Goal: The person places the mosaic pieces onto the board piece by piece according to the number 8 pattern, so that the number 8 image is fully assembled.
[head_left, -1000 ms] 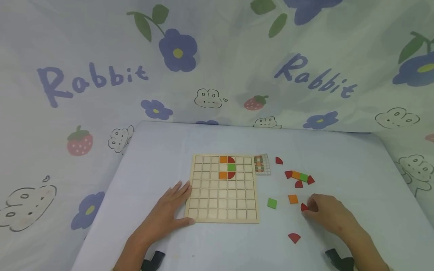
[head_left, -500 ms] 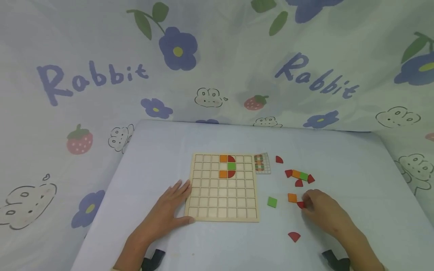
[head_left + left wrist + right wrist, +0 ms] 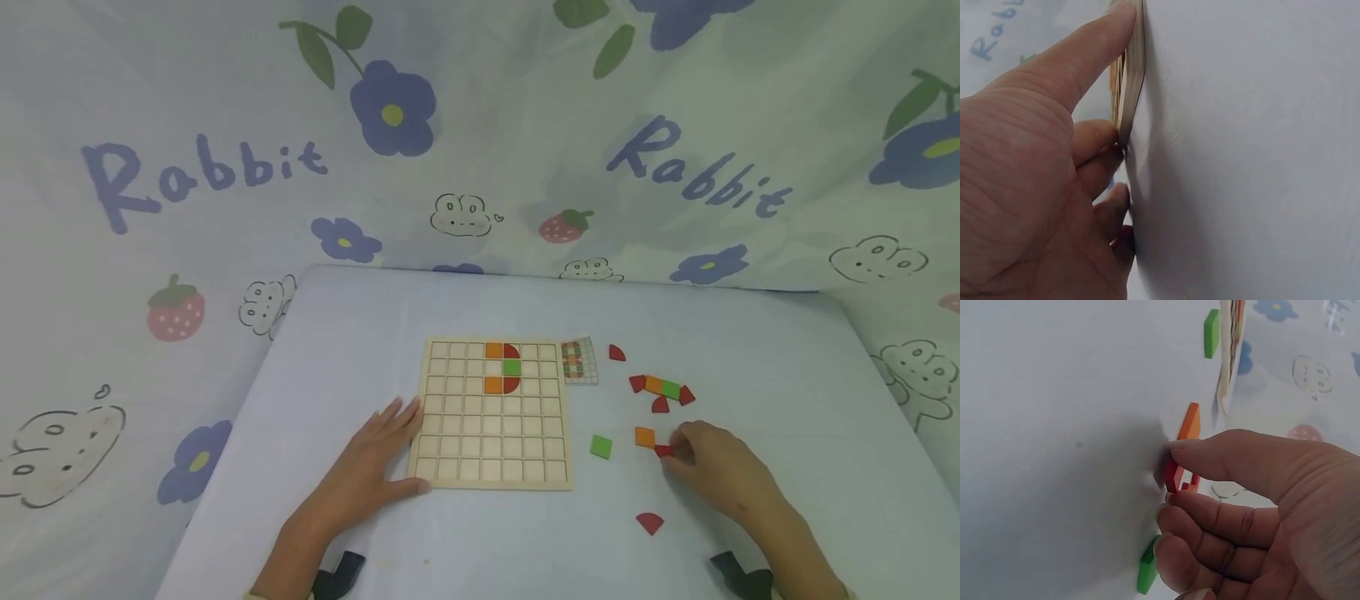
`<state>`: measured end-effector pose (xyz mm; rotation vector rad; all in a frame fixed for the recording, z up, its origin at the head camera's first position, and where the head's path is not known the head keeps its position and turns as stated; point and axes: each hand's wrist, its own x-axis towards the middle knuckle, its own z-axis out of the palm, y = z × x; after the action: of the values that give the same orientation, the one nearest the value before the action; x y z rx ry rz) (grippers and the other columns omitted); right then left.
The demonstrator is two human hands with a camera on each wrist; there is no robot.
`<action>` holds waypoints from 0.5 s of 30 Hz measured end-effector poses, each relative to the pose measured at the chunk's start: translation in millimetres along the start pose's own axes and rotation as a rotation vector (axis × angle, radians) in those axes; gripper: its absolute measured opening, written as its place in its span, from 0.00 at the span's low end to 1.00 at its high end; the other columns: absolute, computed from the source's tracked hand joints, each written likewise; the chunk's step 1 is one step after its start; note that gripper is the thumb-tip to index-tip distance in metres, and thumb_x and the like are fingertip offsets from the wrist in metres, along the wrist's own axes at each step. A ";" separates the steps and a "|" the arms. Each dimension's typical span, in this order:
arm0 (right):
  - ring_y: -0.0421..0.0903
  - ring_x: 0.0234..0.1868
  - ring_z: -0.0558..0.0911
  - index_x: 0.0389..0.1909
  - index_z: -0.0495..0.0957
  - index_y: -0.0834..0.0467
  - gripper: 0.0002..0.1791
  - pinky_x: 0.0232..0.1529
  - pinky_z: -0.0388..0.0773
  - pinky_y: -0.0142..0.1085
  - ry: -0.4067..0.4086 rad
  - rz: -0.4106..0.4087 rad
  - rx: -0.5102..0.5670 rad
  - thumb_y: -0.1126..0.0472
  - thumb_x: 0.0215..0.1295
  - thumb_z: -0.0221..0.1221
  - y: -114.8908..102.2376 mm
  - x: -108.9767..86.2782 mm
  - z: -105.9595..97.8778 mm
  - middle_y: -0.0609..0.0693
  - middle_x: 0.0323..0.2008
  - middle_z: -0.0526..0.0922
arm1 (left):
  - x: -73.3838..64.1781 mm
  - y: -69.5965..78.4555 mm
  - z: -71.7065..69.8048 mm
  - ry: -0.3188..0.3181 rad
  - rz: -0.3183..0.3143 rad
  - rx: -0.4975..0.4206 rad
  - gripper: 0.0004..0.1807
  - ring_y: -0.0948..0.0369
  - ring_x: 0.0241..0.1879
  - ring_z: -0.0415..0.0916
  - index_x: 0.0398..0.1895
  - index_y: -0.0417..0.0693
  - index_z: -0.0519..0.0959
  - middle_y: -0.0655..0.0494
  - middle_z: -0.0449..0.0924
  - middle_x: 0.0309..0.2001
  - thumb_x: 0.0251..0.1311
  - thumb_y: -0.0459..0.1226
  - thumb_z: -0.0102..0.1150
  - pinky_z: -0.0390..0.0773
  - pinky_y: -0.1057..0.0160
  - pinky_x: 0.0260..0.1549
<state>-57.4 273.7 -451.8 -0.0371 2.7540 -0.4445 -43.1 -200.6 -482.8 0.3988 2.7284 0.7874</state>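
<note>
A wooden grid board (image 3: 471, 426) lies flat on the table, with orange squares, red quarter-circles and a green square in its upper cells. My left hand (image 3: 367, 467) rests at its left edge, fingers extended; in the left wrist view the thumb (image 3: 1094, 50) touches the board's side. Right of the board, my right hand (image 3: 723, 471) pinches a red quarter-circle tile (image 3: 1174, 475) between thumb and forefinger, low over the table. Close to that tile lies an orange square tile (image 3: 644, 437). A green square tile (image 3: 601, 447) is farther left.
A pattern card (image 3: 588, 367) lies against the board's right edge. Beyond the right hand sits a cluster of red, orange and green tiles (image 3: 655, 386). Single red quarter-circles lie behind (image 3: 617, 353) and nearer the front (image 3: 649, 522). A printed cloth (image 3: 480, 150) hangs behind the table.
My right hand has shifted slightly left and away from me, bringing the red quarter-circle tile up beside the orange square, which has moved a little left. The left hand has stayed put.
</note>
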 end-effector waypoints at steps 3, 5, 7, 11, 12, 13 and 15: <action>0.47 0.37 0.81 0.43 0.84 0.61 0.18 0.42 0.89 0.48 0.020 -0.017 0.000 0.56 0.58 0.76 -6.1 0.7 -1.9 0.48 0.34 0.83 | -0.4 0.3 -0.6 0.004 0.000 -0.002 0.58 0.50 0.83 0.40 0.82 0.49 0.58 0.59 0.49 0.83 0.52 0.55 0.79 0.45 0.42 0.80; 0.46 0.35 0.79 0.42 0.85 0.60 0.17 0.39 0.88 0.45 0.036 -0.033 0.005 0.55 0.58 0.76 -13.9 2.9 -4.2 0.47 0.33 0.82 | -0.8 0.2 -1.0 0.011 0.006 -0.001 0.58 0.50 0.83 0.40 0.82 0.48 0.59 0.58 0.50 0.83 0.52 0.54 0.79 0.45 0.42 0.80; 0.45 0.33 0.78 0.42 0.84 0.60 0.17 0.36 0.87 0.42 0.051 -0.061 0.012 0.54 0.58 0.76 -24.4 6.5 -6.9 0.47 0.31 0.81 | -1.0 0.0 -1.1 0.017 0.010 0.001 0.58 0.50 0.83 0.41 0.82 0.48 0.59 0.58 0.50 0.83 0.52 0.54 0.79 0.45 0.42 0.80; 0.44 0.30 0.76 0.40 0.84 0.59 0.16 0.31 0.82 0.35 0.065 -0.113 0.027 0.53 0.60 0.75 -52.1 15.6 -9.3 0.45 0.29 0.78 | -1.2 -0.2 -0.7 0.017 0.000 -0.011 0.58 0.51 0.83 0.40 0.82 0.50 0.58 0.60 0.50 0.83 0.52 0.55 0.79 0.44 0.43 0.80; 0.44 0.30 0.75 0.40 0.84 0.59 0.16 0.30 0.81 0.34 0.067 -0.128 0.028 0.54 0.60 0.75 -59.8 18.3 -9.3 0.45 0.29 0.78 | -1.1 0.0 -0.6 0.014 -0.004 -0.014 0.58 0.52 0.83 0.40 0.82 0.50 0.58 0.60 0.50 0.83 0.52 0.55 0.79 0.44 0.43 0.80; 0.44 0.30 0.75 0.40 0.84 0.59 0.15 0.31 0.80 0.34 0.068 -0.143 0.028 0.54 0.61 0.75 -67.8 20.7 -9.1 0.45 0.29 0.78 | -1.1 0.2 -0.6 0.011 -0.006 -0.017 0.58 0.52 0.83 0.40 0.83 0.51 0.58 0.60 0.49 0.83 0.52 0.55 0.79 0.44 0.43 0.80; 0.44 0.30 0.75 0.40 0.84 0.59 0.14 0.30 0.79 0.33 0.070 -0.163 0.027 0.55 0.61 0.74 -84.6 27.1 -7.2 0.45 0.29 0.78 | -0.8 0.6 -0.8 0.003 -0.009 -0.017 0.58 0.52 0.83 0.40 0.83 0.51 0.58 0.61 0.49 0.83 0.52 0.55 0.79 0.43 0.44 0.80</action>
<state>-87.8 193.3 -428.4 -0.2456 2.8248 -0.5359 -42.5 -200.7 -481.6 0.3817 2.7223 0.8090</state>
